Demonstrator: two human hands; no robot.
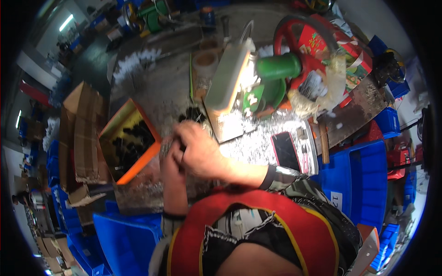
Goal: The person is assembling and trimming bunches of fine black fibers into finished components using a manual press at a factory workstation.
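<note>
At the lower edge of the frame, the person's red apron [313, 232] with yellow trim was nearest, with one blue bin [122, 239] at lower left and a larger blue container [368, 179] at lower right. Above the apron, just left of centre, the right hand [201, 151] lay against the left hand [174, 158]. The right hand's fingers were curled inward, and the left was partly covered and blurred; I could not tell how far either grip was open or whether it held anything. To their left stood an orange-rimmed box [139, 163] with black pieces [133, 142] inside. A small dark cluster [195, 113] lay on the worktable just beyond the fingertips. Right of centre, a phone [285, 149] rested on a shiny silvery surface, with a wooden handle [323, 142] beside it. Farther up stood a bright lamp [225, 80] and a green machine [278, 66] with a red handwheel [278, 39]; a tape roll [206, 60] sat left of the lamp. A ceiling light [66, 23] shone at upper left.
</note>
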